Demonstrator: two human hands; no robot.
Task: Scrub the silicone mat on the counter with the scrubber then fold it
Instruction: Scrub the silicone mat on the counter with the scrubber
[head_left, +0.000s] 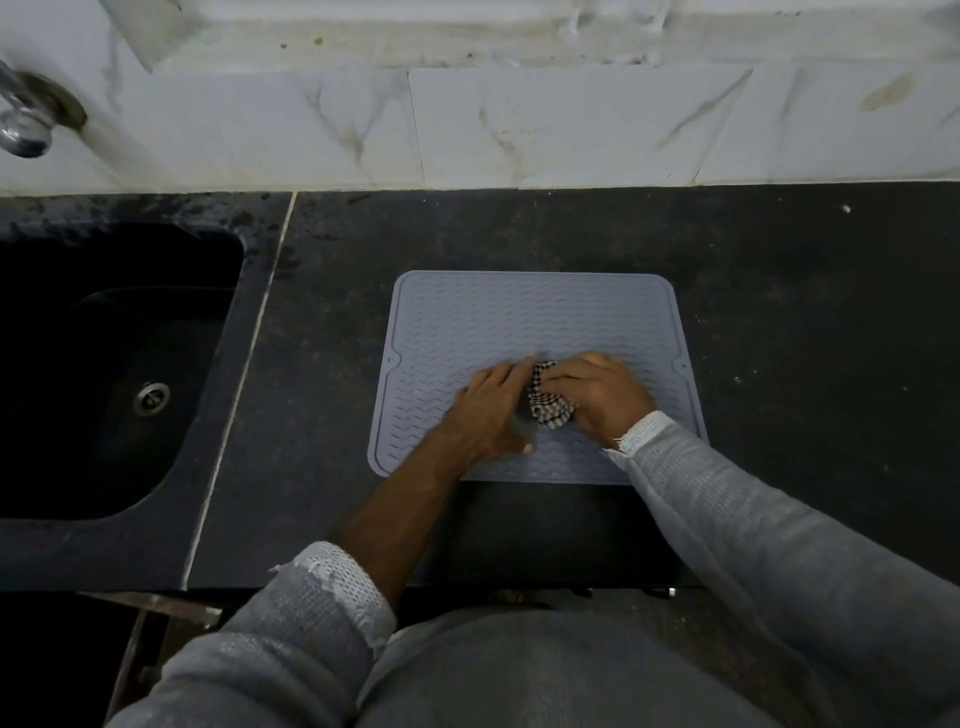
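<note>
A grey ribbed silicone mat (519, 317) lies flat on the dark counter (805, 322), its near edge a little back from the counter's front. On the mat's middle sits a black-and-white checked scrubber (548, 408), bunched up between both hands. My right hand (597, 397) has its fingers curled over the scrubber from the right. Lying flat on the mat, my left hand (485, 410) has straight fingers that touch the scrubber's left side. Most of the scrubber is hidden under the hands.
A black sink (104, 364) with a metal drain (150, 397) is set into the counter at the left. A chrome tap (23, 124) juts from the marble-tiled wall (519, 130) behind. The counter's front edge runs just below my forearms.
</note>
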